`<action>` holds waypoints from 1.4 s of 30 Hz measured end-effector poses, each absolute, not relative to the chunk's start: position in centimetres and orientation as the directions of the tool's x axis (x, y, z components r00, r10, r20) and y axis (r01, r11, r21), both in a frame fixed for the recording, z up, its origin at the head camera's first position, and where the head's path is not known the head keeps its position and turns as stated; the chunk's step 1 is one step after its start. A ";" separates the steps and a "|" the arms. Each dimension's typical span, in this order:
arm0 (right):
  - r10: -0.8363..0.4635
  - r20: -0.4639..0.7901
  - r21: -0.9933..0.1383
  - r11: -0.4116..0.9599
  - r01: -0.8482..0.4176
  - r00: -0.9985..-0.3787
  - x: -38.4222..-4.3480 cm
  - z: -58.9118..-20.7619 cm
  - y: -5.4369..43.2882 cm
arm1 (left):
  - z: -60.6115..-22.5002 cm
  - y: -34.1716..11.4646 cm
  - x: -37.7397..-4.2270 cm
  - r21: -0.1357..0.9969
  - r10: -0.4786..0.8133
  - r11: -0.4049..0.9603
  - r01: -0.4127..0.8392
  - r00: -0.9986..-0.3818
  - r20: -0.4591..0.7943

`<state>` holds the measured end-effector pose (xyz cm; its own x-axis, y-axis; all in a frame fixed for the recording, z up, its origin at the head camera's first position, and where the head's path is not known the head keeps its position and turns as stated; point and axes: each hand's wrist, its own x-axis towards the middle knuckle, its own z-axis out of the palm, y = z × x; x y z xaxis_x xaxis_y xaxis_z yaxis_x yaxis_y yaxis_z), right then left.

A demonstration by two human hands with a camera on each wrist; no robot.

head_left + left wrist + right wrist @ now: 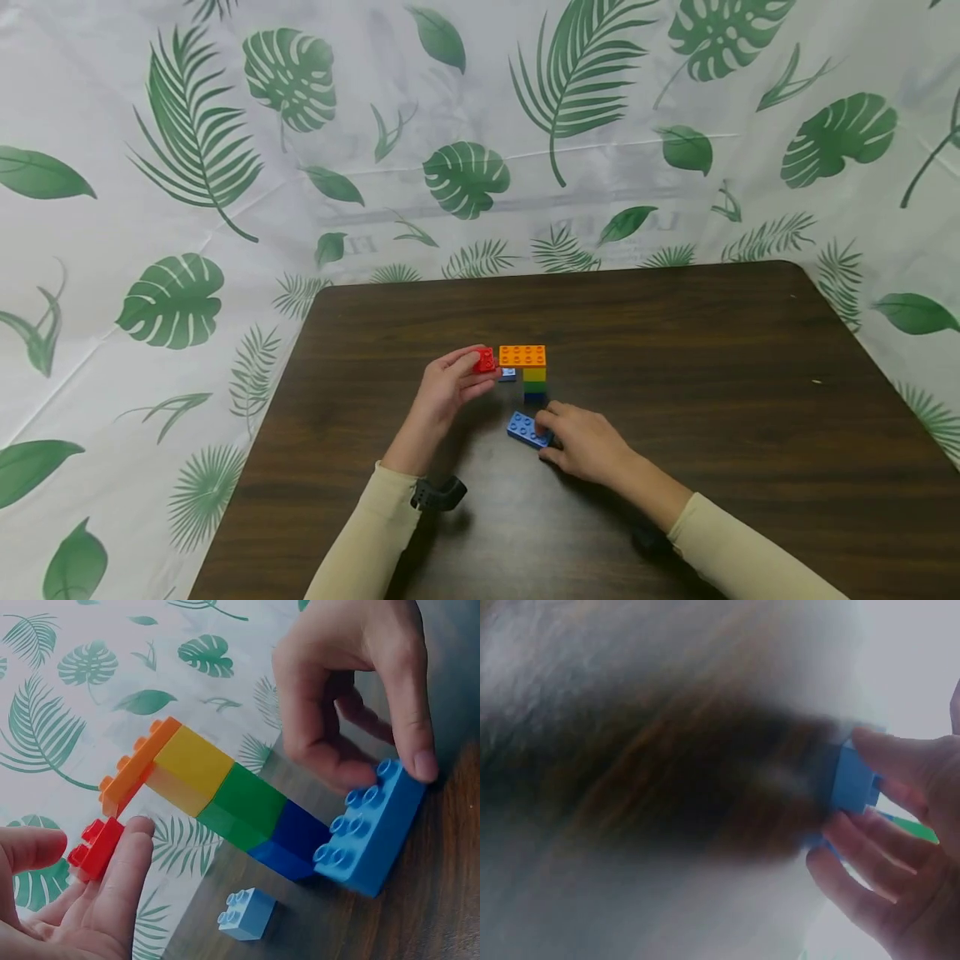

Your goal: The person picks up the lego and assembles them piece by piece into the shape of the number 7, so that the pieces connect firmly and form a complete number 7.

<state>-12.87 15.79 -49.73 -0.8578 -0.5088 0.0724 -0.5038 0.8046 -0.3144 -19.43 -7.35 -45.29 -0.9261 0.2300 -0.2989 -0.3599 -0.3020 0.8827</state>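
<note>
Left hand (456, 379) pinches red brick (486, 360); right hand (588, 442) grips blue brick (522, 427) near stack (535, 383). Pale brick (247, 913) on desk (675, 342). Cloth (480, 237): faint marks (360, 244), maybe lettering, unreadable.

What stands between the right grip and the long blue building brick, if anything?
Nothing visible: the right grip pinches one end of the long blue building brick. The orange-topped brick tower stands beyond, not between them.

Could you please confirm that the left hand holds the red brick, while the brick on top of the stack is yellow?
Not quite: the left-wrist view shows that the top brick is the orange brick, with the yellow brick directly beneath it. The left hand does hold the red brick.
</note>
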 end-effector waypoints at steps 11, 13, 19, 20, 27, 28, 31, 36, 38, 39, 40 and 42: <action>-0.564 0.195 -0.617 0.565 -0.547 -0.803 -13.6 -44.9 17.5 | -45.2 -7.4 -20.3 0.902 0.321 -0.252 -0.349 -0.910 -0.263; -0.566 0.270 -0.655 0.486 -0.579 -0.779 -14.0 -43.6 17.6 | -45.1 -7.4 -20.4 0.909 0.331 -0.245 -0.338 -0.910 -0.249; -0.431 0.448 -0.648 0.447 -0.617 -0.783 -15.6 -41.2 17.6 | -44.7 -7.5 -20.4 0.921 0.344 -0.217 -0.325 -0.908 -0.239; -0.404 0.457 -0.645 0.464 -0.608 -0.792 -15.9 -41.1 17.5 | -44.6 -7.5 -20.4 0.922 0.346 -0.213 -0.324 -0.907 -0.239; -0.363 0.469 -0.600 0.539 -0.591 -0.806 -18.2 -41.5 16.5 | -44.3 -7.5 -20.5 0.929 0.347 -0.194 -0.316 -0.908 -0.236; -0.370 0.468 -0.595 0.540 -0.595 -0.803 -18.4 -41.6 16.3 | -44.3 -7.5 -20.6 0.930 0.349 -0.192 -0.314 -0.907 -0.234; -0.395 0.466 -0.575 0.544 -0.611 -0.791 -18.8 -42.0 15.8 | -44.2 -7.3 -20.6 0.931 0.349 -0.190 -0.312 -0.908 -0.233; -0.429 0.466 -0.557 0.537 -0.633 -0.774 -19.2 -42.6 15.1 | -44.0 -7.2 -20.6 0.927 0.337 -0.196 -0.321 -0.909 -0.243; -0.442 0.467 -0.557 0.526 -0.643 -0.766 -19.3 -42.7 14.8 | -44.0 -7.2 -20.6 0.927 0.334 -0.202 -0.316 -0.912 -0.238; -0.447 0.469 -0.557 0.520 -0.648 -0.762 -19.3 -42.7 14.7 | -43.9 -7.2 -20.6 0.927 0.334 -0.205 -0.314 -0.913 -0.235; -0.450 0.471 -0.557 0.516 -0.651 -0.759 -19.2 -42.7 14.7 | -43.9 -7.2 -20.6 0.928 0.336 -0.208 -0.308 -0.914 -0.228; -0.455 0.470 -0.556 0.513 -0.654 -0.756 -19.2 -42.6 14.6 | -43.9 -7.1 -20.6 0.928 0.343 -0.216 -0.304 -0.913 -0.219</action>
<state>-19.16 14.56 -42.56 -0.7561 -0.4549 0.4705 -0.6544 0.5130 -0.5556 -20.64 -7.14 -43.93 -0.9133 0.3433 -0.2190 -0.3036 -0.2156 0.9281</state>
